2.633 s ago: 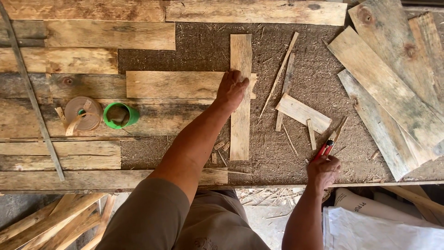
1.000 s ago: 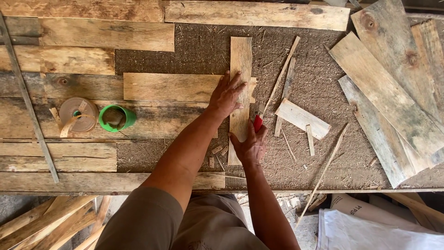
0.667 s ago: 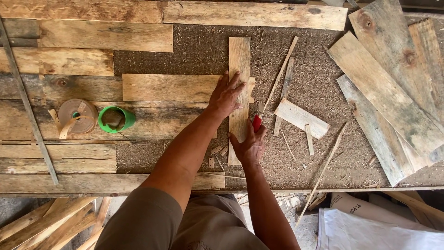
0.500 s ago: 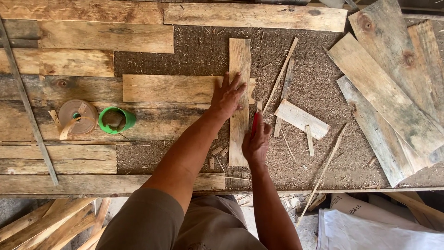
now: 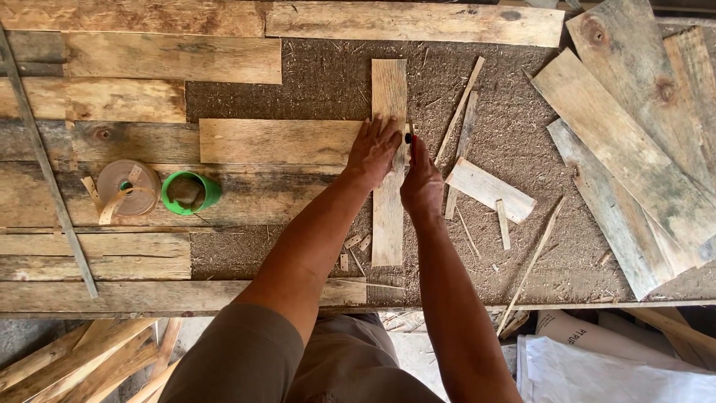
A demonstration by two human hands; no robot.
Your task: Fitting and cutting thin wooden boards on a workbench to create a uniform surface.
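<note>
Sawdust-strewn workbench (image 5: 298, 89): left hand (image 5: 373, 149) flat on upright plank (image 5: 388, 201), right hand (image 5: 421, 186) closed around marker (image 5: 409, 139).

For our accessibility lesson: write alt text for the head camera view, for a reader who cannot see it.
Seen from above, a person's left hand presses flat on an upright narrow wooden board on a workbench, while the right hand works a small tool at the board's right edge. Weathered planks surround them; a green cup sits left.

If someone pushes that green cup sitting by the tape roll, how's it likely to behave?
The green cup looks small and thin-walled, so probably light and easy to shove. It seems to lie tilted or on its side, mouth toward the camera, so it may roll. The rough plank beneath it would likely slow sliding, and the tape roll blocks one side.
</note>
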